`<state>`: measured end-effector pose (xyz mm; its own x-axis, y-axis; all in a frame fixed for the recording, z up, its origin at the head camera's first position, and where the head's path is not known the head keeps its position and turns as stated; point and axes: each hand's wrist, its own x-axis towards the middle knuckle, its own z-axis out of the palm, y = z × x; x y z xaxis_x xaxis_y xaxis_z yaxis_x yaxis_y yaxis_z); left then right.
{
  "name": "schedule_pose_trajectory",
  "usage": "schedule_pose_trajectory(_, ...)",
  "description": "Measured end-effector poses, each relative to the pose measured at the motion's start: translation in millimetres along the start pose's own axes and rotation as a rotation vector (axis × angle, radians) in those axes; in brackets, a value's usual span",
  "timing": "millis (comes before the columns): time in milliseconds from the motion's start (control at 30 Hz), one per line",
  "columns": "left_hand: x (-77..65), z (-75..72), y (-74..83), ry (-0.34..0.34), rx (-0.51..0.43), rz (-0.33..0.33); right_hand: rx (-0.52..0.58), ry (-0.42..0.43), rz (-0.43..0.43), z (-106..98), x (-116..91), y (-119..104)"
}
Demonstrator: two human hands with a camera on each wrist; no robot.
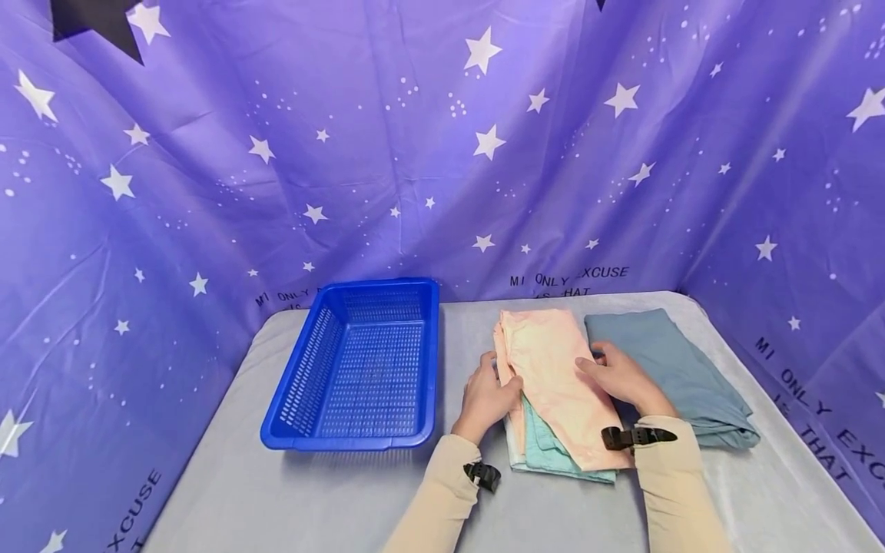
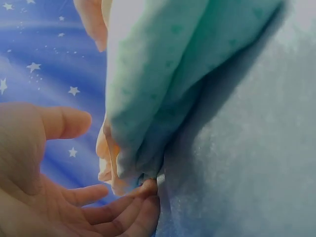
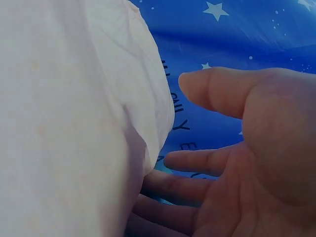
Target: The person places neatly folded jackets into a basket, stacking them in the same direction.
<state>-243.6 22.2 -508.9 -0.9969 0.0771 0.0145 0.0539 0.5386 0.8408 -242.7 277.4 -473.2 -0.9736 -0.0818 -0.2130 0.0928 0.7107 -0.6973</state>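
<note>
A folded peach garment (image 1: 546,361) lies on top of a folded teal cloth (image 1: 546,449), right of the table's middle. My left hand (image 1: 484,395) is at the left side of this pile. In the left wrist view its fingertips (image 2: 145,190) touch the lower edge of the cloth, while the thumb stays apart from it. At the pile's right side is my right hand (image 1: 622,376). The right wrist view shows its thumb (image 3: 210,89) clear of the peach cloth and its lower fingers partly hidden at the cloth's edge.
A blue plastic basket (image 1: 430,369) with nothing in it stands left of the pile. A folded grey-blue cloth (image 1: 671,369) lies to the right, partly behind my right hand. The grey table (image 1: 332,499) is bordered by a purple star-printed curtain (image 1: 415,153).
</note>
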Motion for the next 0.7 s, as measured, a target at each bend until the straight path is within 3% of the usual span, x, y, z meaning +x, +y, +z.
schedule_pose_trajectory(267, 6.4, 0.3, -8.0, -0.071, -0.145, -0.043, -0.012, -0.050, -0.014, 0.0, 2.3, 1.0)
schedule_pose_trajectory(700, 1.9, 12.9, -7.7, -0.257, -0.559, -0.208, 0.089, -0.088, -0.005, 9.8, 10.8, 0.1)
